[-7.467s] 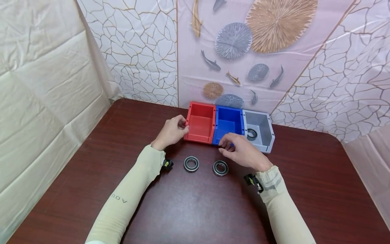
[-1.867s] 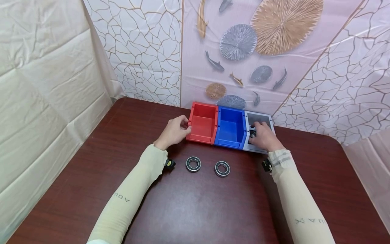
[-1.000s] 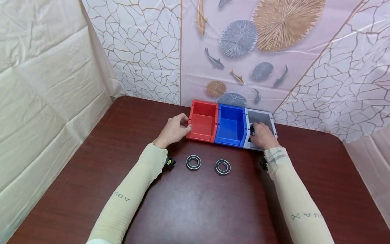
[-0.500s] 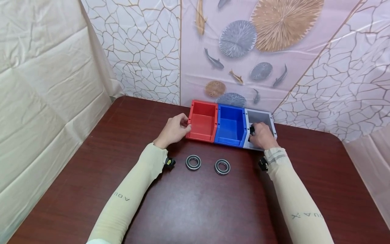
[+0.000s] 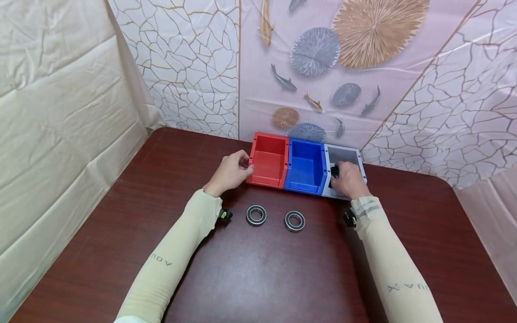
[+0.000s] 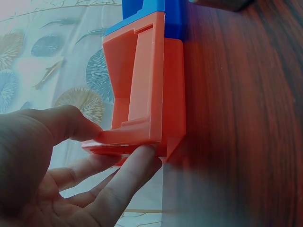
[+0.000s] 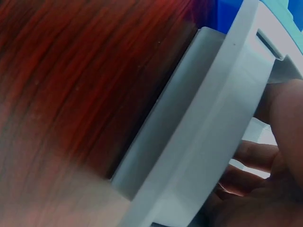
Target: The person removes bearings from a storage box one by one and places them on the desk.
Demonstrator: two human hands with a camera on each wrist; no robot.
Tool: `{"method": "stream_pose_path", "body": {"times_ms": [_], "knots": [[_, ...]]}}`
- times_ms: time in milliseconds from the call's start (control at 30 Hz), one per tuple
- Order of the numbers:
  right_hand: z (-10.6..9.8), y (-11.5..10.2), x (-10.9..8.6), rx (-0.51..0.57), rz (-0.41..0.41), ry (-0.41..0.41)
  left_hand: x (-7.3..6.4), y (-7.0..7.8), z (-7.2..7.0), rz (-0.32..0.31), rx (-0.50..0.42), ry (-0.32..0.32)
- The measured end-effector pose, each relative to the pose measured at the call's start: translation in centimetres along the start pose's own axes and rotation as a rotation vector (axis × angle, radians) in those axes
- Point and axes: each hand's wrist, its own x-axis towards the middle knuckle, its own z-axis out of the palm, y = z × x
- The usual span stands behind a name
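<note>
My left hand (image 5: 229,173) pinches the left side wall of the red bin (image 5: 267,168). In the left wrist view its thumb lies at the rim and its fingers press the outer side of that wall. My right hand (image 5: 349,179) reaches down into the grey bin (image 5: 343,154), with its fingers around a black ball bearing (image 5: 334,171), mostly hidden by the hand. In the right wrist view the grey bin's front wall (image 7: 203,123) stands before the curled fingers, and the bearing is out of sight. Two more ball bearings, left (image 5: 256,215) and right (image 5: 295,221), lie flat on the table.
A blue bin (image 5: 304,168) stands between the red and grey bins, side by side against the patterned backdrop (image 5: 190,67). All three rest on the dark wood table (image 5: 258,278). A pale cloth (image 5: 60,112) hangs along the left.
My right hand has moved from in front of the blue bin into the grey bin and taken hold of the bearing there. The left hand has stayed on the red bin.
</note>
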Motion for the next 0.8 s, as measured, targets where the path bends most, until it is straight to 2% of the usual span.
{"method": "stream_pose_path", "body": {"times_ms": [367,600,800], "knots": [[-0.3,-0.2,-0.3,0.003,0.008,0.003,0.2,-0.3,0.2,0.002,0.010,0.001],[-0.8,-0.5,-0.7,0.003,0.007,0.039,0.2,-0.2,0.1,0.012,0.006,0.003],[-1.1,-0.8,-0.9,0.000,0.024,0.020,0.1,-0.2,0.0,0.014,0.002,0.002]]}}
